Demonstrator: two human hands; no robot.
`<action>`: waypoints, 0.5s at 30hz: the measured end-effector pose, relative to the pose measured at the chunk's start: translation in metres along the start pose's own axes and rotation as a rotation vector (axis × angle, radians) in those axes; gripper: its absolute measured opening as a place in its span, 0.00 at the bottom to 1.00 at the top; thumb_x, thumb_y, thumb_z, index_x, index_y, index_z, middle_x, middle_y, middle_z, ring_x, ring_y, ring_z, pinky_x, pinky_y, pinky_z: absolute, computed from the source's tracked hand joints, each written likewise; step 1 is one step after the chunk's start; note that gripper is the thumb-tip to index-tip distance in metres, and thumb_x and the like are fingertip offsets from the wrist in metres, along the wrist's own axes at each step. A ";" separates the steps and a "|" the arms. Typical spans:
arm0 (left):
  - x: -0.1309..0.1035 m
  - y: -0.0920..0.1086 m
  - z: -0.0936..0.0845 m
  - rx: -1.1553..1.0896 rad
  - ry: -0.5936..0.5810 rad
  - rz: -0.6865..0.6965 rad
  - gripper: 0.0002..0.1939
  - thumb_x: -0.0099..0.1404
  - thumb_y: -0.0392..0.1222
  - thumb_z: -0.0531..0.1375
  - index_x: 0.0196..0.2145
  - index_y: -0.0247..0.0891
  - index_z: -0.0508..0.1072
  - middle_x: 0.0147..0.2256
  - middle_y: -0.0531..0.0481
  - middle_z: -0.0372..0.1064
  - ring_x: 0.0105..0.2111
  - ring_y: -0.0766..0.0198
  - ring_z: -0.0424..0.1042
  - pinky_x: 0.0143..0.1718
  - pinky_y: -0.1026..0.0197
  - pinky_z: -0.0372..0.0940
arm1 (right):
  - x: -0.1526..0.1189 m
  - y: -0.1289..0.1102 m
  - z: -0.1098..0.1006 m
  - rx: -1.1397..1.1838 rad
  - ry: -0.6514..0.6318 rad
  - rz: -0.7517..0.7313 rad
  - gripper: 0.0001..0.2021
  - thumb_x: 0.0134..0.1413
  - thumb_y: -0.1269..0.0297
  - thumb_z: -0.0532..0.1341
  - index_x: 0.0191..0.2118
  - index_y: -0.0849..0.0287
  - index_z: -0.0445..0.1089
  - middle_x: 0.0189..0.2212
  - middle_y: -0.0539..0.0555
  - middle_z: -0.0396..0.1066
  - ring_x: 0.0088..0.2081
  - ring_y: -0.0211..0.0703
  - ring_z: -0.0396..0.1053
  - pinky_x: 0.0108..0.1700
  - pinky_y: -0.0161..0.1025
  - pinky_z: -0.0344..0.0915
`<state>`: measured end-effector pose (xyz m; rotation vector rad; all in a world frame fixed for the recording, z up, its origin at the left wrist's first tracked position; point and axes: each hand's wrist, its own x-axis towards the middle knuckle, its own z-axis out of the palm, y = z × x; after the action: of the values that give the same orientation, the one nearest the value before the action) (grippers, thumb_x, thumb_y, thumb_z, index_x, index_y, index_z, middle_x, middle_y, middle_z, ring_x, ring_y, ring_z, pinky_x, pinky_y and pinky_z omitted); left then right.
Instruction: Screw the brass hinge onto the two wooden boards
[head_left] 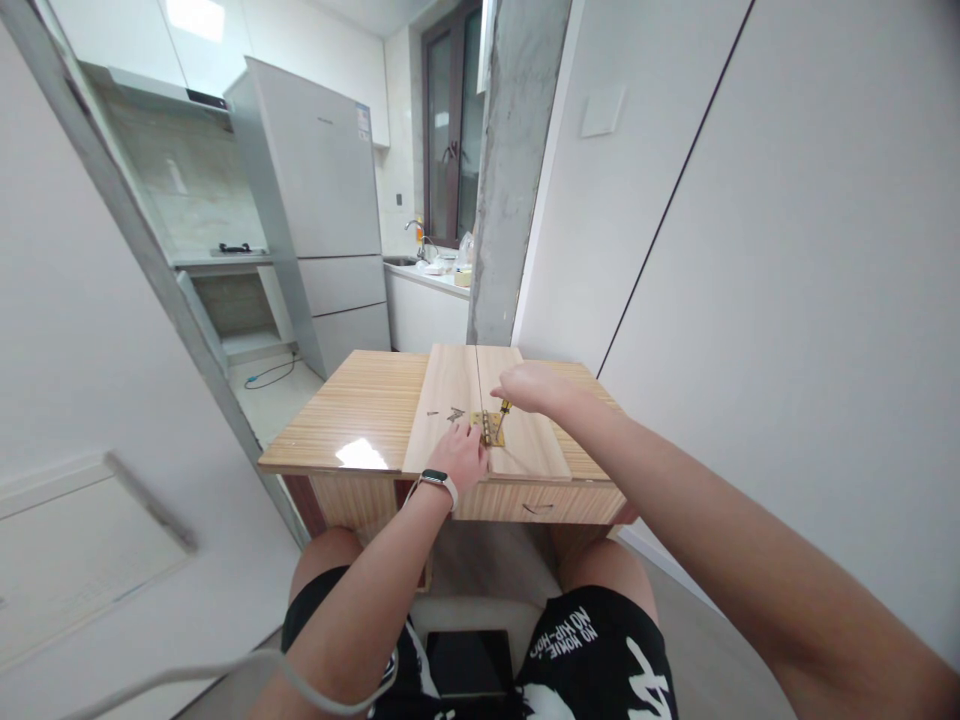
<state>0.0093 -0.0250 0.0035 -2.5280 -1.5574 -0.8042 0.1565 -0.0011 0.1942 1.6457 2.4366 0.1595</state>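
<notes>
A brass hinge (488,428) lies open across the seam between two pale wooden boards (455,380), which rest side by side on the desk. My right hand (527,388) is closed round the yellow and black handle of a screwdriver (504,408). Its shaft slants down to the hinge's right leaf. My left hand (463,452), with a watch on the wrist, rests on the left board, its fingertips at the hinge's left leaf; whether they pinch anything is hidden. Just beyond those fingers sits a small cluster of screws (455,413), with one more screw (432,413) to its left.
The striped wooden desk (360,400) stands in front of my knees, with a drawer (540,503) under its top. A white wall (720,300) runs close on the right. Behind the desk are a concrete-edged opening, a fridge (315,180) and a kitchen counter (427,310).
</notes>
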 end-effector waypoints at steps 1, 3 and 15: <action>0.000 0.000 0.000 0.002 0.001 0.000 0.10 0.69 0.39 0.54 0.47 0.37 0.70 0.47 0.39 0.67 0.50 0.52 0.66 0.54 0.50 0.64 | -0.002 0.001 0.000 -0.023 0.008 -0.040 0.23 0.69 0.52 0.54 0.50 0.65 0.78 0.50 0.71 0.76 0.55 0.59 0.72 0.54 0.45 0.64; -0.001 0.000 -0.001 0.010 0.007 0.002 0.10 0.69 0.39 0.54 0.46 0.37 0.70 0.47 0.39 0.67 0.50 0.51 0.66 0.53 0.50 0.64 | -0.006 0.003 0.002 -0.069 0.034 -0.090 0.22 0.70 0.52 0.53 0.50 0.64 0.77 0.49 0.69 0.76 0.53 0.57 0.73 0.53 0.44 0.65; 0.000 0.001 -0.001 0.007 0.004 -0.005 0.11 0.70 0.39 0.54 0.47 0.37 0.70 0.48 0.38 0.66 0.50 0.51 0.66 0.53 0.50 0.64 | -0.001 0.000 0.003 0.001 -0.046 0.202 0.21 0.68 0.58 0.53 0.54 0.67 0.76 0.52 0.69 0.75 0.52 0.56 0.74 0.46 0.40 0.68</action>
<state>0.0100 -0.0258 0.0051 -2.5174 -1.5635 -0.8024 0.1571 -0.0019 0.1909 1.8722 2.2349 0.1487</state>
